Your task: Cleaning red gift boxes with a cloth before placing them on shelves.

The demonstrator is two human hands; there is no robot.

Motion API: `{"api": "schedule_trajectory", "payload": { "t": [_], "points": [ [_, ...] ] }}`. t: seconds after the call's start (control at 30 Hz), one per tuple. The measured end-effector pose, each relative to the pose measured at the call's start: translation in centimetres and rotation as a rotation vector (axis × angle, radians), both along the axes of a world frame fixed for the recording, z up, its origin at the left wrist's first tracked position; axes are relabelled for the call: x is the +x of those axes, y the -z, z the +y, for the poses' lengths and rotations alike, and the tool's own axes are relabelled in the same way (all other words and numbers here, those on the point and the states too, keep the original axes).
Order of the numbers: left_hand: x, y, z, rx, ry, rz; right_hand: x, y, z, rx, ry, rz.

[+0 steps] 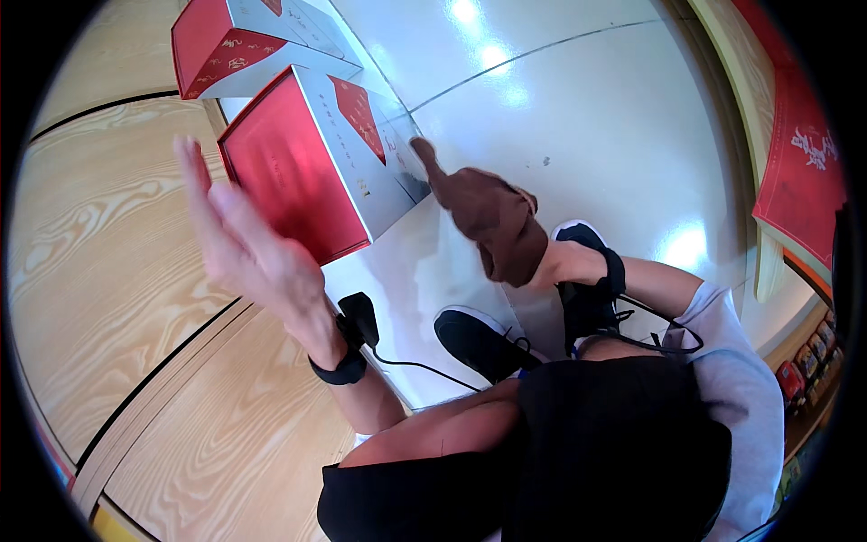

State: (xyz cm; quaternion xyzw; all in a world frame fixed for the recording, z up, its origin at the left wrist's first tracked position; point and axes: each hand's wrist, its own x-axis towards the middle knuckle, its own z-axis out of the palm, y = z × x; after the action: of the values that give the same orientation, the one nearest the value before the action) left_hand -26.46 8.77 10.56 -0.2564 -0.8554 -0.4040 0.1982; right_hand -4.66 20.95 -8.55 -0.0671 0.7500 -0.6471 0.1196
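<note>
A brown cloth (493, 220) is bunched in my right hand (557, 263), one end of it sticking out towards a red and white box. My left hand (261, 254) is raised with its fingers extended and holds nothing; it is slightly blurred. Just beyond it stands the red and white box (291, 169), its plain red face towards me and its white side bearing writing. Whether the left fingers touch the box I cannot tell. Each wrist wears a black strap with a cable.
Another red and white box (250, 47) stands farther back. Wood-grain cabinet panels (115, 203) run along the left, over a glossy tiled floor (609, 122). A red printed box or panel (802, 162) is at the right, above shelves with small packages (809, 356).
</note>
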Motion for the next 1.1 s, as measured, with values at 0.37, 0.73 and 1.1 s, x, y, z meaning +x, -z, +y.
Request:
{"api": "schedule_trajectory", "payload": {
  "t": [0.37,0.73,1.1],
  "points": [
    [7.4,-1.0,0.6,-0.415,-0.297,-0.057,-4.1,0.1,5.2,-0.166,0.219,0.171],
    [6.8,-0.6,0.0,-0.382,-0.341,-0.211,-5.4,-0.6,4.2,-0.273,0.266,0.185],
    [4.7,-0.9,-5.7,-0.239,-0.018,-0.270,-10.1,-8.1,6.8,0.093,0.074,0.493]
  ]
}}
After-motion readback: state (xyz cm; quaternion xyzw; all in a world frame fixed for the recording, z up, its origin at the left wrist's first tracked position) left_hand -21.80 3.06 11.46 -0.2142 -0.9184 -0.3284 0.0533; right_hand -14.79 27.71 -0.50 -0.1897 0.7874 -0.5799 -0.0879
